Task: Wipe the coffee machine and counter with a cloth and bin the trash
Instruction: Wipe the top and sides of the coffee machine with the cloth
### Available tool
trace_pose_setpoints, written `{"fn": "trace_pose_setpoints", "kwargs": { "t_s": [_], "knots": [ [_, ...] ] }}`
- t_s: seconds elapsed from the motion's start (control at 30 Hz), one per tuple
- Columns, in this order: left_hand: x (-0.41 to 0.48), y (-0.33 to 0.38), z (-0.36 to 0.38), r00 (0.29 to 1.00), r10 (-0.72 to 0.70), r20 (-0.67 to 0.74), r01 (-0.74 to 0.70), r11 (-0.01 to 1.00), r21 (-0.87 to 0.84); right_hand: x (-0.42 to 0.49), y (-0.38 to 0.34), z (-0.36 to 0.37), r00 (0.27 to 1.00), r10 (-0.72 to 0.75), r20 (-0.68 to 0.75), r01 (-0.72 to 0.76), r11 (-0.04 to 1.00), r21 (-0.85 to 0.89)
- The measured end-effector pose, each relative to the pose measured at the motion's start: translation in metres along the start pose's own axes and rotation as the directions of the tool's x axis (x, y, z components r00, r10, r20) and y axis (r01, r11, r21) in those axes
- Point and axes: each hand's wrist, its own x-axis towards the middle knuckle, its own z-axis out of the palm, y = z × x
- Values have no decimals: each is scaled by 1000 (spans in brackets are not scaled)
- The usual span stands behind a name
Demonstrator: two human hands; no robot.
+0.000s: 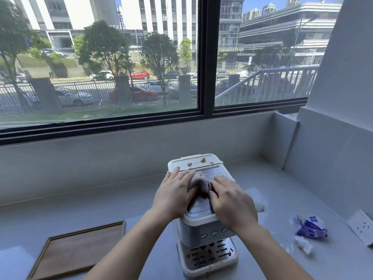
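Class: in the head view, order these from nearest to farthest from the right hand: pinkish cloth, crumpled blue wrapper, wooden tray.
1. Pinkish cloth, touching the right hand.
2. Crumpled blue wrapper, to its right.
3. Brown wooden tray, far left.

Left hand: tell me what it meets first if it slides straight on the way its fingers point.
Probably the reddish stain on the rear lid of the machine, just beyond the left hand; past that, the wall. Depth is unclear.
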Motion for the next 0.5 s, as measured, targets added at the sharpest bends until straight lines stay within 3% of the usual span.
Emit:
{"fn": "trace_pose_setpoints", "kwargs": {
  "t_s": [0.23, 0.4, 0.5],
  "knots": [
    [33, 10, -5, 986, -153, -60, 151, 988, -42, -2, -1, 0, 1000, 5, 8, -5, 1000, -4],
    [3, -2, -1, 999, 27, -40, -30, 997, -74, -3, -2, -1, 1000, 22, -6, -22, 1000, -13],
    [10, -10, -2, 997, 46, -59, -49, 997, -57, -3, -3, -2, 999, 42, -12, -42, 999, -16]
  ]
}}
